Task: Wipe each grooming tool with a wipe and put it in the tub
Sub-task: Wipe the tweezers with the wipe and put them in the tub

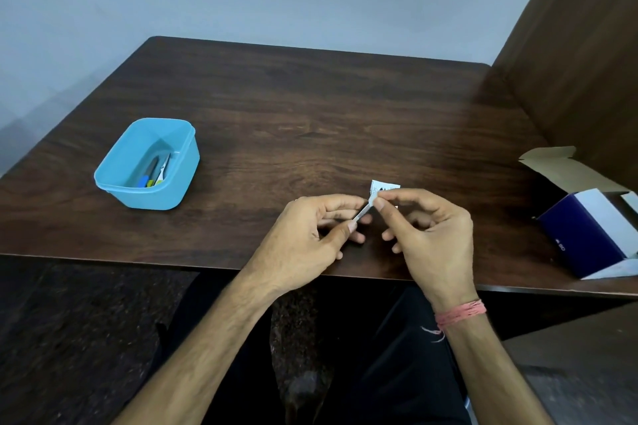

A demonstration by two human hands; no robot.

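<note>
Head view: both hands pinch a wipe packet above the bench's near edge.

Left hand (310, 235) has a narrow grip on the packet's (374, 195) lower strip; right hand (431, 235) pinches its top, fingers curled. Tub (121, 179) sits well apart at left, holding tools (157, 171). An open box (587, 235) lies at right on the bench (310, 114).
</note>
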